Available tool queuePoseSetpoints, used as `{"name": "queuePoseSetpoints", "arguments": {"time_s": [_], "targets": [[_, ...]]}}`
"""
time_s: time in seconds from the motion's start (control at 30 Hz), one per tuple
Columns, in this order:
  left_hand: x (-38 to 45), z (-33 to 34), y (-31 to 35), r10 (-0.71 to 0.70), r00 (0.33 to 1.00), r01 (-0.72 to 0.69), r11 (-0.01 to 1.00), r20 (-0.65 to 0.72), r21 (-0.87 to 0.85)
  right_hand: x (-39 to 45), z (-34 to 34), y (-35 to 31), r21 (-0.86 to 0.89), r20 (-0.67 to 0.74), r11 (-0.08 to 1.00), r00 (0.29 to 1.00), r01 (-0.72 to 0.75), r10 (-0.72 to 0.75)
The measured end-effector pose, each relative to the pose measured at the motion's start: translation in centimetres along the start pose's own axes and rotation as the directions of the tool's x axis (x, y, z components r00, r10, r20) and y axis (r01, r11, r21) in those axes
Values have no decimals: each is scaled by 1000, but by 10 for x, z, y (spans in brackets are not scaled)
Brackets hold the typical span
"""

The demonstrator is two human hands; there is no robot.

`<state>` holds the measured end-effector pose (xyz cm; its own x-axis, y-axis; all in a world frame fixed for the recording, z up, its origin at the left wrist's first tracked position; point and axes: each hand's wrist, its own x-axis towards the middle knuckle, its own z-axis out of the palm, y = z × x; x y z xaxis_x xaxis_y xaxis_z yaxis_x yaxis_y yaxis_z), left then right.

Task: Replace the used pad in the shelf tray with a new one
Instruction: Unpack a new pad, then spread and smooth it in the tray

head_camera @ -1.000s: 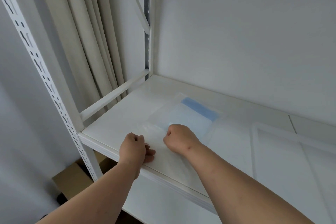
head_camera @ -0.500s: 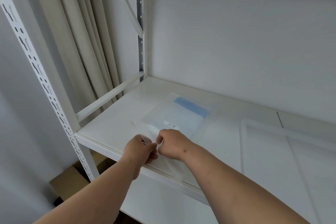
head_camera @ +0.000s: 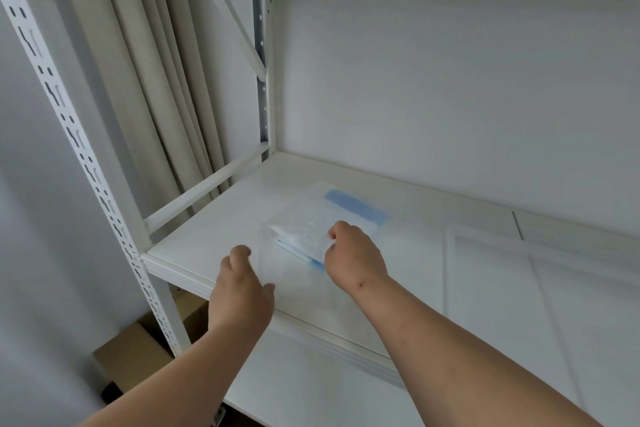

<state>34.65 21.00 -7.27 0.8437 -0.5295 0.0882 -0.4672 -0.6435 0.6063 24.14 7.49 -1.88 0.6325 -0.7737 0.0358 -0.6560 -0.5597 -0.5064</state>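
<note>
At the shelf's [head_camera: 214, 236] front edge, the left hand [head_camera: 242, 288] hovered, fingers loosely curled, apparently gripping the clear wrapper [head_camera: 277, 274], though I couldn't tell for sure. The right hand [head_camera: 353, 253] pinched the folded new pad [head_camera: 304, 239], seemingly drawing it free. Next, I judged, unfolding: bare shelf lay left, the tray [head_camera: 450, 274] right.

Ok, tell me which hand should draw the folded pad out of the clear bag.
Right. The right hand already pinches the folded pad at the clear bag mouth on the shelf; the left hand looks better placed to steady the bag.
</note>
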Motion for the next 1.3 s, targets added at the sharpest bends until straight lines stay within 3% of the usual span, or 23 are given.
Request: {"name": "queuePoseSetpoints", "arguments": {"time_s": [0.07, 0.13, 0.23, 0.37, 0.47, 0.53, 0.63, 0.77, 0.83, 1.0, 1.1, 1.2, 1.3], "targets": [[-6, 4, 0, 311, 949, -285, 921, -59, 264, -1, -1, 1, 8, -14, 999, 999, 33, -33], [-11, 7, 4, 553, 833, -532, 789, 22, 307, -3, -2, 1, -3, -22, 998, 998, 63, -63], [-17, 12, 10, 559, 784, -619, 740, 271, 263, -7, 0, 2, -7, -23, 996, 995, 94, -94], [-20, 20, 7, 512, 813, -575, 780, 278, 246, -15, -3, 7, -101, 92, 987, 989, 123, -114], [-18, 22, 6, 501, 821, -565, 782, 276, 264, -21, -1, 13, -260, 275, 962, 962, 82, -7], [-16, 24, 6, 502, 823, -564, 780, 266, 271, -21, 1, 17, -286, 306, 957, 951, 39, 53], [-12, 26, 3, 473, 852, -524, 785, 226, 332, -17, -6, 22, -225, 229, 974, 970, -33, 85], [-8, 18, 2, 410, 899, -436, 803, 156, 405, -10, -20, 26, -126, -44, 987, 994, -102, 97], [-6, 14, 7, 383, 907, -421, 792, 178, 443, -6, -20, 25, -104, -112, 990, 990, -96, 84], [0, 13, 22, 277, 933, -357, 788, 229, 501, -4, -16, 18, -59, -53, 998, 999, -6, 3], [2, 15, 32, 223, 957, -282, 870, 187, 405, -2, -16, 18, -70, -31, 997, 999, 20, -23], [10, 19, 43, 130, 973, -144, 988, 192, 60, 4, -14, 19, -79, -67, 997, 998, 3, -8], [17, 21, 55, 11, 972, 33, 982, 234, -183, 12, -8, 20, -94, -27, 995, 999, -19, 16]]}}
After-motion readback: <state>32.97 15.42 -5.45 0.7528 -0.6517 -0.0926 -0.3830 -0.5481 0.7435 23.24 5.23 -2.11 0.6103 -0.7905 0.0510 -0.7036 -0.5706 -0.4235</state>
